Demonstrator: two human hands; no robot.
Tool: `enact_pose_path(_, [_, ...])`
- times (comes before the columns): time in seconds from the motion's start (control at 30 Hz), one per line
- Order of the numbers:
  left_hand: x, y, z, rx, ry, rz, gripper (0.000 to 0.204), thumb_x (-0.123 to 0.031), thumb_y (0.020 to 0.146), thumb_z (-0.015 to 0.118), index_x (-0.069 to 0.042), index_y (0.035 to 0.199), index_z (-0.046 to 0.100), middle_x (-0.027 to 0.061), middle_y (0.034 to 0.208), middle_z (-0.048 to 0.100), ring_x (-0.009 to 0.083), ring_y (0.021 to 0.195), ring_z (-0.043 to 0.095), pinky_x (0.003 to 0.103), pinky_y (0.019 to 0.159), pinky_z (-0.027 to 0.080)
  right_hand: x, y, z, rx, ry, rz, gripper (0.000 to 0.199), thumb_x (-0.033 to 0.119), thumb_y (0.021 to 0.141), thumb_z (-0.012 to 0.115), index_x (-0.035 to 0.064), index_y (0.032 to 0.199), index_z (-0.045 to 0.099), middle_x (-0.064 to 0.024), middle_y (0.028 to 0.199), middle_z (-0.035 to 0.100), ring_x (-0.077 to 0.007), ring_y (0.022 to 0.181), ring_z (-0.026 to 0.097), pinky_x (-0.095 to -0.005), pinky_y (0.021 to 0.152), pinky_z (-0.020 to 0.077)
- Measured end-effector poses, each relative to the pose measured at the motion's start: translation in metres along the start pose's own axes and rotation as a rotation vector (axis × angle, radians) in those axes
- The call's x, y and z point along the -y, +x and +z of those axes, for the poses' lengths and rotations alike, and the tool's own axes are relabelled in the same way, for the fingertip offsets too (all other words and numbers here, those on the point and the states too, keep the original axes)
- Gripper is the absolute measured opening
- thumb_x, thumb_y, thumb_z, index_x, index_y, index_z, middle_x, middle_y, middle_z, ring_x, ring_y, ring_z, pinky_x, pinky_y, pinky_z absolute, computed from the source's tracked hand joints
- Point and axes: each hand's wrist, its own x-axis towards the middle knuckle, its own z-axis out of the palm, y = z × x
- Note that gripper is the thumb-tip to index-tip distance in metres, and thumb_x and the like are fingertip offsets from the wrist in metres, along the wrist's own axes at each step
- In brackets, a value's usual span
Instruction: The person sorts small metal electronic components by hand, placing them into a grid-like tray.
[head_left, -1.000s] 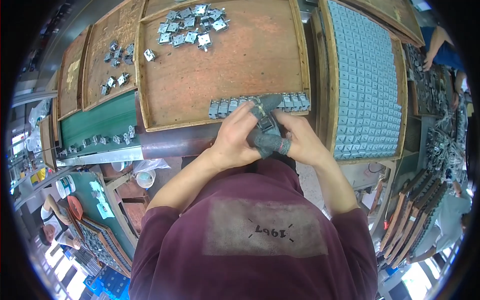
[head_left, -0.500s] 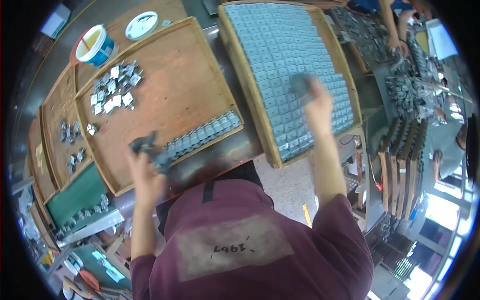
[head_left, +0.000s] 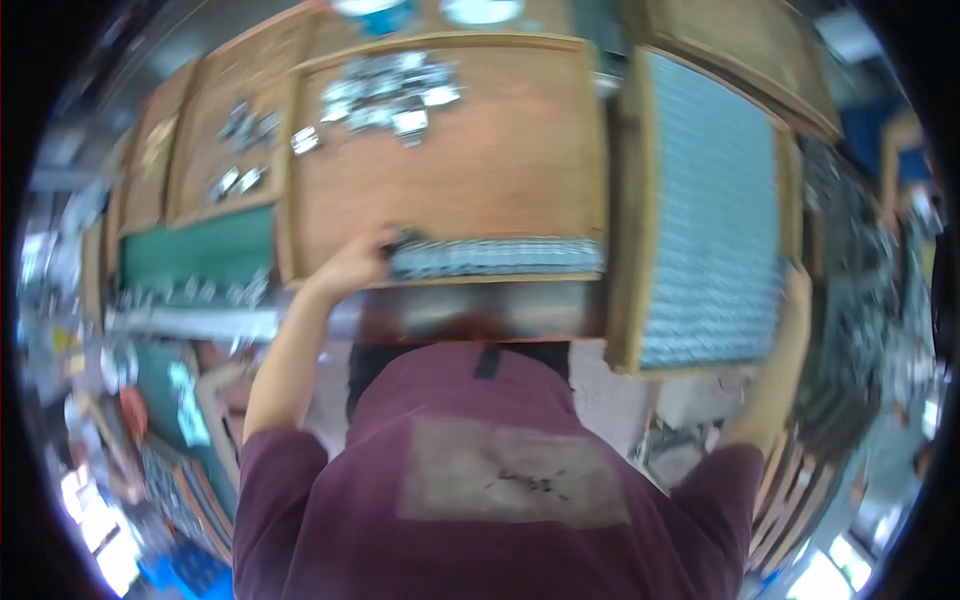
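My left hand (head_left: 358, 264) is closed round a small dark metal part (head_left: 404, 238), at the left end of a row of grey block-shaped parts (head_left: 500, 257). That row runs along the near edge of a shallow wooden tray (head_left: 450, 190). My right hand (head_left: 796, 288) is at the right side of a second wooden tray (head_left: 622, 240), filled with close-set rows of grey square parts (head_left: 712, 210). Its fingers are smeared by motion, and whether it holds anything cannot be made out.
Shiny loose metal parts (head_left: 385, 92) lie heaped at the far left of the first tray. Further left stand another wooden tray (head_left: 210, 160) with a few parts and a green surface (head_left: 200, 252). A blue-and-white bucket (head_left: 378, 15) stands beyond. Someone else's arm (head_left: 893, 165) shows at the far right.
My view has swung right. My left hand has brought the dark part to the row's left end. My right hand, earlier over the grey parts with a blurred grey piece, is now at that tray's right side.
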Motion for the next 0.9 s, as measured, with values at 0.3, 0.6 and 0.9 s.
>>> enact_pose_path(0.3, [0.015,-0.093,-0.041,-1.257,0.906,-0.227,0.038,-0.013,0.073,0.066,-0.006,0.11,0.064,0.0147,0.101,0.058,0.0374,0.099,0.056,0.044,0.083,0.048,0.021,-0.028,-0.002,-0.194,0.59,-0.186,0.03,0.009,0.094,0.052,0.0015,0.124,0.055,-0.0121,0.112,0.063,-0.0218,0.094,0.064,-0.0316,0.073,0.0502])
enact_pose_path(0.6, [0.067,-0.141,-0.068,-1.316,1.121,-0.512,0.035,-0.016,0.065,0.069,-0.01,0.1,0.07,0.0145,0.115,0.054,0.0338,0.111,0.047,0.045,0.09,0.041,0.109,-0.183,0.117,0.234,0.613,-0.423,0.03,0.006,0.094,0.059,-0.0009,0.124,0.06,-0.0113,0.112,0.064,-0.0169,0.091,0.063,-0.0269,0.071,0.0544])
enact_pose_path(0.9, [-0.044,-0.098,0.012,-0.934,-0.627,0.356,0.022,0.0,0.091,0.064,0.001,0.113,0.067,0.0043,0.106,0.07,0.0118,0.095,0.063,0.025,0.088,0.048,0.16,-0.316,0.184,0.58,0.637,-0.429,0.026,0.01,0.093,0.064,-0.0006,0.117,0.061,-0.0055,0.098,0.064,-0.0127,0.081,0.062,-0.0259,0.068,0.0507])
